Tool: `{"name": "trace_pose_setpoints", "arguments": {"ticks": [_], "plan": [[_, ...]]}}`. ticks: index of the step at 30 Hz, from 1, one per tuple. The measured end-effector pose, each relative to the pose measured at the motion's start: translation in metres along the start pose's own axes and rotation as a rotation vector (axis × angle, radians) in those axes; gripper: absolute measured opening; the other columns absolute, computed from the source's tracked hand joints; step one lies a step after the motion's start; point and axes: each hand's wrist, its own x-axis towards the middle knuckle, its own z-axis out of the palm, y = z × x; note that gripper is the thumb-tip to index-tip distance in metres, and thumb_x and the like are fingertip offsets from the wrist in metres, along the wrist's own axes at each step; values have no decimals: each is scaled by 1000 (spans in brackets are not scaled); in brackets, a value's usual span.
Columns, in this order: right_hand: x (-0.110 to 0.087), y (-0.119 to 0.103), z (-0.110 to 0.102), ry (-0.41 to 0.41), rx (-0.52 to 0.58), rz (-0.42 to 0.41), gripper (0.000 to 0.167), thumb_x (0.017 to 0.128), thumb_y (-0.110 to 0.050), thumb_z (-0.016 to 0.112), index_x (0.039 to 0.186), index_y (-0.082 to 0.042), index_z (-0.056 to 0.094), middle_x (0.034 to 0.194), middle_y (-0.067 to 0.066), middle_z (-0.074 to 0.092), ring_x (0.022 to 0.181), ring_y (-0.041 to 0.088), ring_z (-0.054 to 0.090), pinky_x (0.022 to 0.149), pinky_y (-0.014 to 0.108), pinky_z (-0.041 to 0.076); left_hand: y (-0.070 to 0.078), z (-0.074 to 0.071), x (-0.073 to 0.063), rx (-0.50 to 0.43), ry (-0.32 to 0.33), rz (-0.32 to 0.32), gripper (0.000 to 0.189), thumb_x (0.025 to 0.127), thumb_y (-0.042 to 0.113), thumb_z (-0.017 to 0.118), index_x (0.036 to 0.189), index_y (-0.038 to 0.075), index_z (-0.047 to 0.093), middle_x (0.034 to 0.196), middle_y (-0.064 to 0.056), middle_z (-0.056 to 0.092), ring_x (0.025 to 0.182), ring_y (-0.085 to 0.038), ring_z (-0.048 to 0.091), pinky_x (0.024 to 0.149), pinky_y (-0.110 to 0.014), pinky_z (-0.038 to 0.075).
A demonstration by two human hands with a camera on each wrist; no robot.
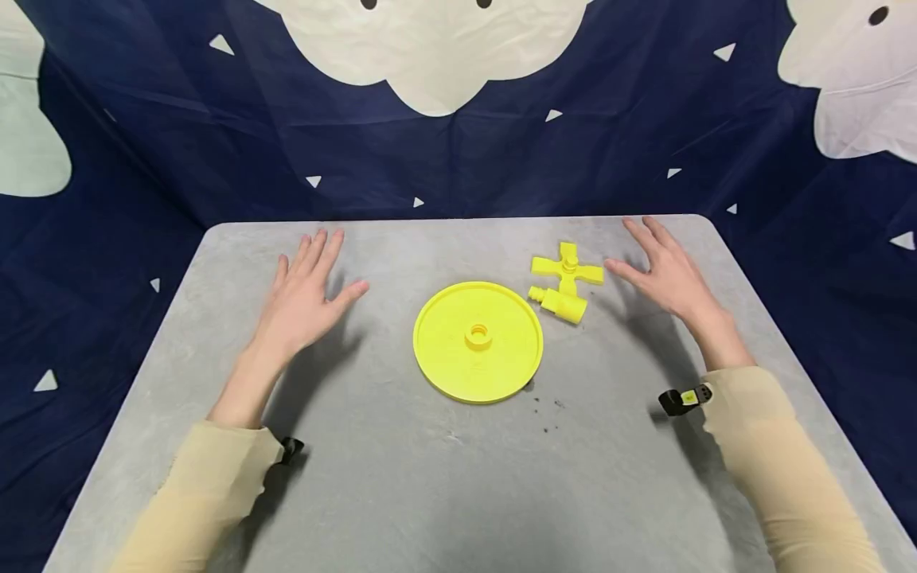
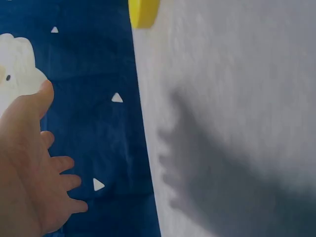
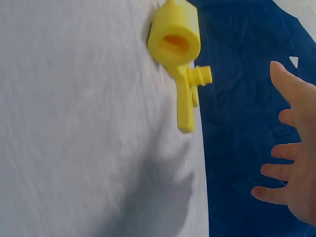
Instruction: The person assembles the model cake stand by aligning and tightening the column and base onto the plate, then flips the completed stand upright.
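Observation:
A round yellow plate [image 1: 444, 350] with a raised rim and a small ring at its centre lies mid-table. To its upper right is a yellow cross-shaped piece [image 1: 589, 274] with a threaded stub standing up from its middle. A yellow cylinder [image 1: 569, 307] with a threaded end lies on its side against one arm of the cross; the right wrist view looks into its hollow end. My left hand [image 1: 301, 298] hovers left of the plate, fingers spread, holding nothing. Over the table right of the cross, my right hand [image 1: 669, 270] is held with loosely extended fingers, also holding nothing.
The grey table [image 1: 458, 477] has rounded far corners, and a dark blue cloth [image 1: 487, 159] with white clouds and triangles hangs behind and beside it. Small dark specks [image 1: 546, 430] mark the tabletop below the plate. A black wrist device [image 1: 684, 399] sits at the right cuff.

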Motion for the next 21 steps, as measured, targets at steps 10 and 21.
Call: {"name": "trace_pose_setpoints", "arguments": {"ticks": [10,21], "plan": [[-9,-22,15,57,94,-27,81,97,-49,67,163,-19,32,168,24,27,155,48,27,120,73,26,17,13,-11,-123,48,5,86,99,66,50,167,30,12,175,-8,16,163,-33,9,130,-67,4],[-26,-42,36,4,154,-26,80,98,-47,67,164,-21,30,166,18,36,152,41,37,109,63,50,38,31,-18,-224,-6,6,88,100,64,50,167,26,7,174,-2,19,160,-36,22,131,-63,12]]}}
